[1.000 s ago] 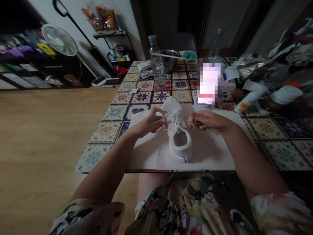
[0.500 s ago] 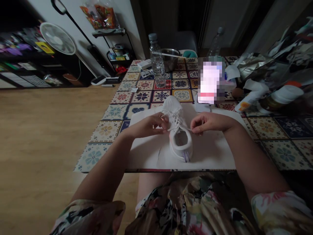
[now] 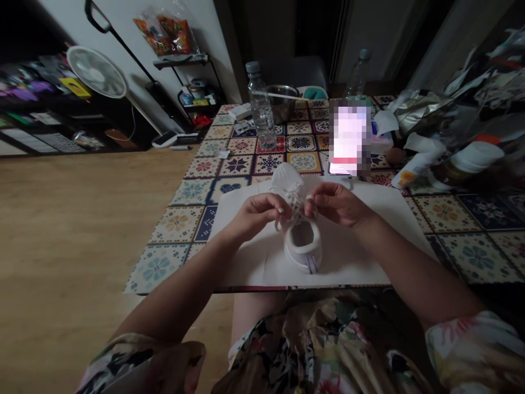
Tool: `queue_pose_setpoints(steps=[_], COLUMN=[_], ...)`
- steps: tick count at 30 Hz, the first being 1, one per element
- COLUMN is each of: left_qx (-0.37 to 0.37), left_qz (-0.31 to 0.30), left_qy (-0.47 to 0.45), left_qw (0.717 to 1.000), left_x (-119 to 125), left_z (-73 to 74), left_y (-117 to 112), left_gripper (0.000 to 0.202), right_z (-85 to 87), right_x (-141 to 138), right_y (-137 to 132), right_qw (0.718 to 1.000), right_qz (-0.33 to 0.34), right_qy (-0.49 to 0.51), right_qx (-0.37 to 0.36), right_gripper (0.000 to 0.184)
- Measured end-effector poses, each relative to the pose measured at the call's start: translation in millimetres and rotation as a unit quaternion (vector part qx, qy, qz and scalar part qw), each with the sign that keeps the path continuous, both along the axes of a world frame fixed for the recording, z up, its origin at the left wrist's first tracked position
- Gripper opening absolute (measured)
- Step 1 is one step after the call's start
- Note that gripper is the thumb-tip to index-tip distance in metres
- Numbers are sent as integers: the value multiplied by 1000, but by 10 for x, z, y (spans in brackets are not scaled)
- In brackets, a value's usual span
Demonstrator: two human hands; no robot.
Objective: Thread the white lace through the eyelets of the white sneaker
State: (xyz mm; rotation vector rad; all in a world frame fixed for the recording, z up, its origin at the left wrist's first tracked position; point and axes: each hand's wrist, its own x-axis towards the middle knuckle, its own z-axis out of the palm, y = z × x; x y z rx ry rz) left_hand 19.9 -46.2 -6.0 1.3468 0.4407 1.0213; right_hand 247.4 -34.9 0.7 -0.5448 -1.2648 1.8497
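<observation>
A small white shoe (image 3: pixel 302 249) stands on a white sheet (image 3: pixel 361 251) spread over the patterned table, its heel toward me. My left hand (image 3: pixel 256 214) pinches a white lace (image 3: pixel 292 198) on the shoe's left side. My right hand (image 3: pixel 336 203) pinches the lace on the right side, just above the shoe's opening. Both hands are close together over the laced part.
A clear water bottle (image 3: pixel 261 112) and a metal bowl (image 3: pixel 282 101) stand further back on the tiled tablecloth (image 3: pixel 241 164). A blurred phone screen (image 3: pixel 350 139) leans behind the shoe. Clutter of bottles and wrappers (image 3: pixel 451 137) fills the right side. A fan (image 3: pixel 97 73) stands left on the wooden floor.
Both hands have drawn inward toward the shoe's middle, pulling the lace ends together above the opening. The shoe has stayed in place.
</observation>
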Motion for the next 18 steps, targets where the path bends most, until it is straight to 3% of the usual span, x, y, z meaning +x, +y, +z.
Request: queue_pose_setpoints(steps=[3, 8, 13, 18], left_qx=[-31, -11, -92, -91], left_qz=[73, 125, 138, 162], left_qy=[-33, -34, -11, 6], left_qw=[996, 992, 986, 983], left_x=[144, 204, 240, 279], left_z=[-67, -90, -72, -52], left_y=[-52, -70, -99, -128], left_gripper=[24, 20, 43, 35], right_z=[-59, -58, -26, 16], right_x=[-160, -261, -272, -278], right_y=[-59, -174, -237, -268], right_qw=[997, 980, 966, 960], right_qz=[-75, -177, -197, -189], right_qy=[-7, -64, -107, -140], right_qx=[-20, 62, 129, 153], right_gripper=[27, 21, 20, 27])
